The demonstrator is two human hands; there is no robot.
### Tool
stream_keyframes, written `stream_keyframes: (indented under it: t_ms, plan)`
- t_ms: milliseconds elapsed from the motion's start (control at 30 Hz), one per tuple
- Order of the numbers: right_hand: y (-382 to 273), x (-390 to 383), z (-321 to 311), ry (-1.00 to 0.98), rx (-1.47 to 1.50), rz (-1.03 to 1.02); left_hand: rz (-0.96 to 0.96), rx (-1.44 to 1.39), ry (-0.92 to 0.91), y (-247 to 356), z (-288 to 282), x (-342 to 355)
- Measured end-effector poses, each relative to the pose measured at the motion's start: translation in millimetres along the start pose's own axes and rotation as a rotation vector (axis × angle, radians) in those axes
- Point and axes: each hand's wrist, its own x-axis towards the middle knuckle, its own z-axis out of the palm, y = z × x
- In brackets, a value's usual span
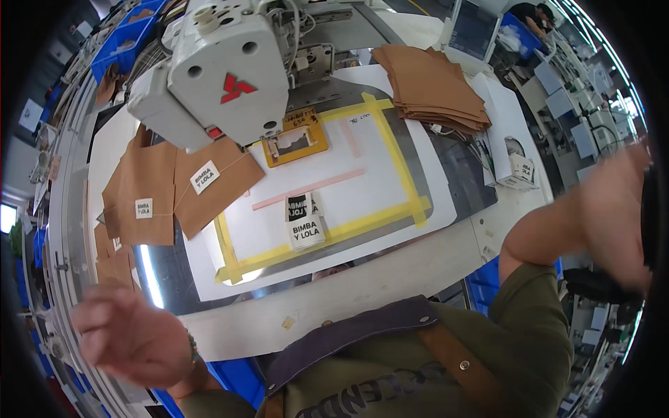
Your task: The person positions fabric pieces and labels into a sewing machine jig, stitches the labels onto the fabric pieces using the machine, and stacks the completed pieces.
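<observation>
My left hand is in the air at the lower left, slightly blurred, its fingers loosely curled and nothing visible in them. Close to it are brown pieces with white labels, overlapping on the left of the worktable. My right hand is raised at the right edge; motion smears it and its fingers cannot be made out. Between the hands, a small pile of white printed labels lies on a white sheet bordered with yellow tape. A yellow clamp frame rests on the sheet under the sewing machine head.
A stack of brown pieces sits at the back right. Beside it, a white box holds more labels. A screen stands behind. Blue bins are at the far left. Another person works in the far right background.
</observation>
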Motion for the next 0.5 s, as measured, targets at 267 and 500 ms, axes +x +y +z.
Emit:
stream_keyframes:
  t_ms: [267,500]
  plan:
    - [143.0,-199.5,86.6,-0.432,-0.589,0.669,-0.386,0.22,-1.015,-77.2,64.9,-73.9]
    - [172.2,-234.5,113.2,-0.203,-0.592,0.694,-0.169,0.246,-1.2,-114.1,86.6,-101.5]
